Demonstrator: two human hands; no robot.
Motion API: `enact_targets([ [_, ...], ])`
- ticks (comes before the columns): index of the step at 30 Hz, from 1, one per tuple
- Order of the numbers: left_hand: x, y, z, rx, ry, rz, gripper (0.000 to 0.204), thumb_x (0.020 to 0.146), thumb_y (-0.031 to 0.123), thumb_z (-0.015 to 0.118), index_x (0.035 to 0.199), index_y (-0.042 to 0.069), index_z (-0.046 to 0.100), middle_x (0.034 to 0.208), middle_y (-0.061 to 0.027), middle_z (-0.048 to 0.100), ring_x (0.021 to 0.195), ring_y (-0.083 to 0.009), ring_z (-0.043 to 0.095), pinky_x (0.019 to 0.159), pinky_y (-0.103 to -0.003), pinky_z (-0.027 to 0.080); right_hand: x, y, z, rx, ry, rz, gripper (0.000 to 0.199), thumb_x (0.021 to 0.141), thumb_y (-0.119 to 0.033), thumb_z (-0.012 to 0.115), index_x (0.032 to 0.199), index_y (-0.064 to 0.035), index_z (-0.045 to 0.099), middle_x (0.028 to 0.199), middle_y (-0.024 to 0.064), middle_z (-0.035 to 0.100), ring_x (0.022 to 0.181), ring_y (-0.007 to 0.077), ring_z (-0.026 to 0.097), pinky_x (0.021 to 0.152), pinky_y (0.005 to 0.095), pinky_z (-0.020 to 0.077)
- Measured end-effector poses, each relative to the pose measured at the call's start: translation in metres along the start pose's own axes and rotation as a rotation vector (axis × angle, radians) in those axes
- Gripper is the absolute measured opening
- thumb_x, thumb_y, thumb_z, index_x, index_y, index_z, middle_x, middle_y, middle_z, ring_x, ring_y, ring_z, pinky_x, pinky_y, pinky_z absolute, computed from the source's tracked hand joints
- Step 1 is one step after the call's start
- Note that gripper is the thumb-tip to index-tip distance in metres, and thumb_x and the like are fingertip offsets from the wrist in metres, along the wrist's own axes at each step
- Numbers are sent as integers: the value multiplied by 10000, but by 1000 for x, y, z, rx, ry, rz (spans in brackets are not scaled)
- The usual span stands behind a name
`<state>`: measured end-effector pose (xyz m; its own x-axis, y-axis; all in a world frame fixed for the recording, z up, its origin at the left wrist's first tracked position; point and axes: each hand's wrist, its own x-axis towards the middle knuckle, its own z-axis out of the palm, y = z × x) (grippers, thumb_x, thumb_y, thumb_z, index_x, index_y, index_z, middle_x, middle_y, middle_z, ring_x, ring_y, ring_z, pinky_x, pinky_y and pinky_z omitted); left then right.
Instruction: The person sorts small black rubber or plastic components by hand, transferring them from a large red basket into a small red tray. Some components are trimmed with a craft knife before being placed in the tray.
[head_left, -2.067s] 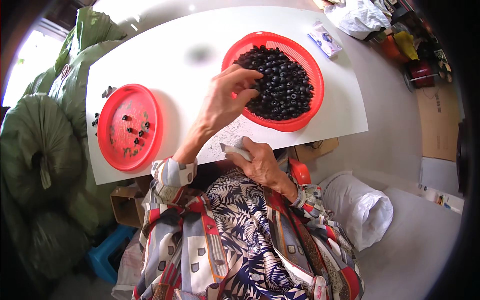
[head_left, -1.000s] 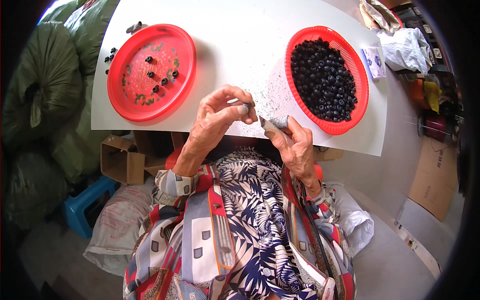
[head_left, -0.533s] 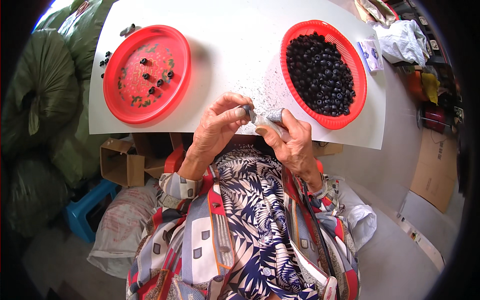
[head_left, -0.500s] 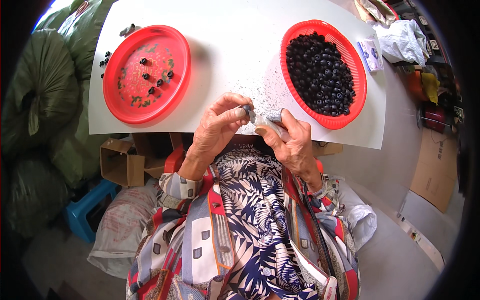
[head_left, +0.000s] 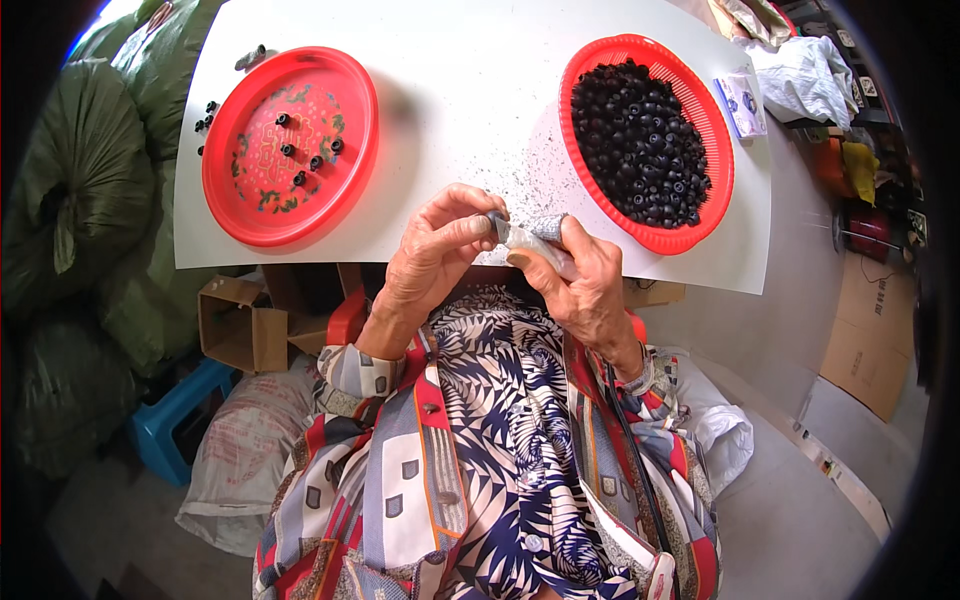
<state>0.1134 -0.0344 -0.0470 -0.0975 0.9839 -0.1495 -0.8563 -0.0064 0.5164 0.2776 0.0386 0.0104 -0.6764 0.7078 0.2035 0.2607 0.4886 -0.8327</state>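
Near the table's front edge, my left hand [head_left: 437,245] pinches a small black part [head_left: 494,216] between thumb and fingertips; the fingers hide most of it. My right hand [head_left: 588,285] is closed round a short tool with a white wrapped handle [head_left: 533,246]. The tool's tip meets the black part, and I cannot make out its exact kind. A grey cover [head_left: 547,228] sits on my right index finger. To the left, a red round tray [head_left: 222,190] holds several small black ring-shaped parts [head_left: 288,150]. On the right, a red basket [head_left: 722,165] is heaped with similar black parts [head_left: 640,150].
Black crumbs are scattered over the white table [head_left: 460,110] beyond my hands. A few parts [head_left: 207,116] and a grey piece [head_left: 250,58] lie beside the tray. A small box [head_left: 740,106] stands right of the basket. Green sacks [head_left: 80,180] crowd the left side.
The view has shifted very slightly, so the tray and basket appear a little higher. Both hands keep nearly the same position and grip.
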Motion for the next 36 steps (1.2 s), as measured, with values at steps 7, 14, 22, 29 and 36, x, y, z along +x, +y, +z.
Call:
enact_targets([
  [7, 1, 1, -1, 32, 1, 7, 145, 859, 28, 616, 999, 20, 581, 1032, -121, 536, 824, -110, 537, 717, -200, 469, -1, 4, 1, 23, -15, 24, 337, 817, -227, 720, 751, 5, 483, 592, 141, 506, 484, 327, 555, 442, 385, 425],
  [14, -1, 6, -5, 46, -39, 10, 152, 852, 33, 634, 1003, 32, 620, 1041, -96, 598, 838, -116, 545, 718, -229, 453, 1, 0, 2, 39, -23, 48, 349, 817, -239, 720, 740, -6, 471, 601, 162, 545, 504, 338, 579, 452, 386, 435],
  [22, -8, 14, -7, 37, -37, 14, 122, 823, -6, 646, 938, 1, 603, 957, -128, 598, 765, -131, 552, 661, -245, 456, 4, 6, 10, 51, -54, -59, 349, 824, -240, 712, 729, -1, 477, 625, 171, 551, 479, 347, 556, 430, 395, 411],
  [29, -25, 20, -4, 11, 88, 104, 92, 833, -33, 635, 911, -21, 588, 875, -123, 586, 727, -132, 540, 661, -242, 443, 11, 16, 21, 135, -18, 269, 337, 860, -212, 655, 694, 17, 471, 482, 82, 393, 457, 100, 353, 407, 314, 301],
  [36, -23, 11, -15, -16, 72, 88, 223, 876, 39, 615, 1091, -17, 595, 1022, -125, 558, 824, -149, 478, 730, -218, 414, 5, 22, 14, 268, -77, 421, 335, 855, -230, 650, 716, 17, 472, 525, 23, 454, 533, 55, 339, 441, 273, 293],
])
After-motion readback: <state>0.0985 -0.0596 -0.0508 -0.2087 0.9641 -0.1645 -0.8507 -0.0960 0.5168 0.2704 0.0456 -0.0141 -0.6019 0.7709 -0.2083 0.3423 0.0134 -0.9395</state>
